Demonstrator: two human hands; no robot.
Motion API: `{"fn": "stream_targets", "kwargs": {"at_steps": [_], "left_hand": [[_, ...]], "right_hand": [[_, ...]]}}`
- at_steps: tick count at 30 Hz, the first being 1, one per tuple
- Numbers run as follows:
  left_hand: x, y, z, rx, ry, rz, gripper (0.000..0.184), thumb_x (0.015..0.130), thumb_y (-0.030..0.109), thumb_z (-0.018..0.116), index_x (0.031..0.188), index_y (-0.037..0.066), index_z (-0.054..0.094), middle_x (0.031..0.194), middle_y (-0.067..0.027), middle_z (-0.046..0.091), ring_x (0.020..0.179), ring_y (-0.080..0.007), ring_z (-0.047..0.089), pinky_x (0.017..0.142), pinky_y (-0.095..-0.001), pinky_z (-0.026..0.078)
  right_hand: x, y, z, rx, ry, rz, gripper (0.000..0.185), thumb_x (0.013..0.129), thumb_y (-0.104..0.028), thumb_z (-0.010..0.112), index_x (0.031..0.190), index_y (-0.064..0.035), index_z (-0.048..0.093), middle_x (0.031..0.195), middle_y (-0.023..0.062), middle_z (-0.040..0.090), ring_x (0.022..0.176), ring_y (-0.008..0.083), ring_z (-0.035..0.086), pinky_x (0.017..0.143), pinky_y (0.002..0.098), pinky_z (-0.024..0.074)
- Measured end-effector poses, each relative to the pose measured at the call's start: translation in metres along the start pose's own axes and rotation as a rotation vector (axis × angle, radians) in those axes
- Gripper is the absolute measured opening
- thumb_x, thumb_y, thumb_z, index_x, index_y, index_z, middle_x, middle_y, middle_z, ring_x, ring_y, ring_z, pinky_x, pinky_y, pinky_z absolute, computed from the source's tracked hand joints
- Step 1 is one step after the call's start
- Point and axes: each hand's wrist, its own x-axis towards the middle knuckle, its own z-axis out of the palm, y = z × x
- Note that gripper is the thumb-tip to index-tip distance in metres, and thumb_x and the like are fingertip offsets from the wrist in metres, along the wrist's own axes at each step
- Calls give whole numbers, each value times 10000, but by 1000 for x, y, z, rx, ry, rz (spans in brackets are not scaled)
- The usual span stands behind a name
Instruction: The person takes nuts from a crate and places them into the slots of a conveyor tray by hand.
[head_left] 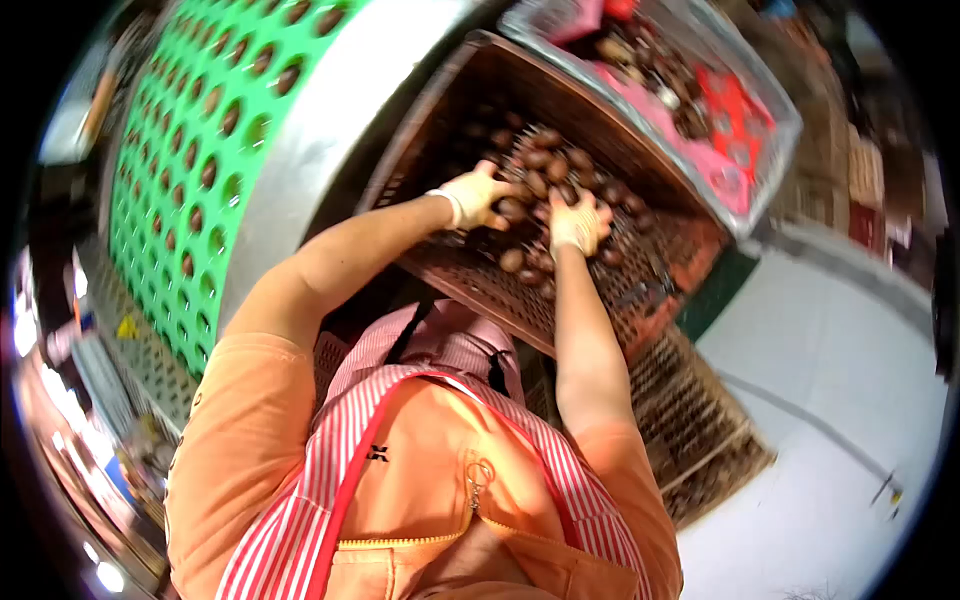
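Brown egg-shaped things [536,160] lie heaped in a deep reddish-brown plastic crate [690,265] with perforated walls. Both my hands are inside the crate and wear thin, pale gloves. My left hand [475,196] reaches in from the left, its thumb and fingers curved around one brown egg-shaped thing [512,210]. Just to its right, my right hand [580,224] rests on the heap with fingers spread. Several of the brown things touch its fingertips. The undersides of both hands are hidden.
A bright green board [213,262] with rows of holes, many holding brown things, stands to the left behind a metal edge [330,110]. Beyond the crate is a grey bin [785,125] with red and pink pieces. A slatted brown crate [705,430] sits lower right on the pale floor [830,400].
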Motion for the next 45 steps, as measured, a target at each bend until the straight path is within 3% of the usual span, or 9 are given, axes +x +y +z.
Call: {"fn": "stream_targets", "kwargs": {"at_steps": [4,9,16,18,22,33,37,41,45], "left_hand": [[-57,5,-10,-1026,130,201,660,792,332,775,1330,63,504,1004,-122,602,898,-260,610,818,-359,520],[-161,25,-21,-1964,157,312,468,840,326,732,1198,117,515,937,11,506,732,-103,512,658,-289,516],[-290,-21,-23,-1930,628,181,799,703,463,795,1300,47,466,1105,-50,559,736,-112,494,529,-190,373],[-325,-40,-3,-2034,767,162,498,849,285,676,1263,85,485,1059,-32,555,757,-121,505,542,-210,372],[-379,-66,44,-2042,1140,32,674,808,438,747,1324,122,450,1211,-41,507,882,-158,493,595,-217,405],[-392,-62,56,-2027,1217,94,446,773,433,787,983,200,470,976,9,392,790,-110,440,543,-193,351],[-398,-65,68,-1937,1248,128,649,745,487,793,1198,146,476,1029,-9,463,860,-124,527,598,-200,439],[-420,-79,64,-1648,1403,-181,584,806,408,748,1237,96,509,928,-17,487,750,-100,523,562,-211,441],[-443,-133,51,-1430,1327,-444,587,824,361,707,1297,83,499,867,-18,513,683,-95,522,525,-225,440]], "right_hand": [[-11,27,0,-112,-41,-396,701,702,-587,735,1274,-215,576,1309,224,427,1193,428,424,960,535,426],[-1,-6,4,-217,-176,-182,622,813,-486,666,1366,-251,503,1460,173,274,1296,406,334,936,568,463],[-5,0,1,-53,-89,-524,591,688,-350,779,1199,-110,602,1234,244,452,1071,410,529,945,453,462],[12,5,-25,374,-144,-386,696,698,-356,787,1251,1,560,1245,225,564,1130,349,544,962,433,439],[39,40,-67,481,-33,-169,710,715,-331,794,1280,18,541,1175,168,635,1050,314,600,923,408,457],[12,16,10,-265,-605,-419,942,623,-513,792,1421,-129,470,1441,263,374,1282,432,437,1082,448,363],[30,-7,21,-285,-766,-587,928,628,-472,806,1370,-8,497,1370,233,510,1226,336,532,1025,400,423],[-12,-17,-4,21,-883,-147,812,720,-395,794,1399,-114,450,1255,81,572,1029,266,568,701,413,510],[-28,-2,-11,117,-768,-209,742,739,-358,790,1359,-108,469,1241,60,576,1062,238,553,776,434,501]]}}
